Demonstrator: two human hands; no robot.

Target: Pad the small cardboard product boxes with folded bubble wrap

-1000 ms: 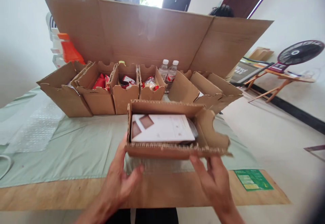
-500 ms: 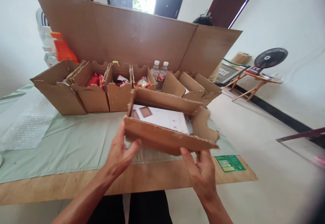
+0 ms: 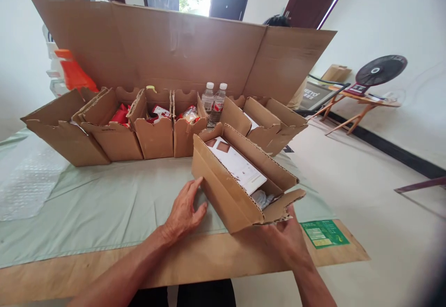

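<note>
An open cardboard box (image 3: 226, 191) stands at an angle near the table's front edge. Inside it lie a white printed card or booklet (image 3: 240, 165) and some crumpled clear plastic (image 3: 261, 199). My left hand (image 3: 186, 209) is open, its fingertips against the box's left side and its thumb apart. My right hand (image 3: 284, 237) is at the box's near right end, fingers partly hidden beneath and behind the end flap, gripping it. Behind stands a row of similar boxes (image 3: 155, 137), some with red packets (image 3: 121, 114) inside.
Two clear bottles (image 3: 219, 102) stand among the row, before a tall cardboard panel (image 3: 181, 51). Bubble wrap (image 3: 29, 177) lies at left, an orange bottle (image 3: 76, 72) behind. A green label (image 3: 324, 233) is on the table's right corner. A fan (image 3: 379, 72) stands beyond.
The box has turned from nearly crosswise to slanting, its near end closer to me, and sits lower on the table. My left hand has shifted right along its side; the right hand has moved lower.
</note>
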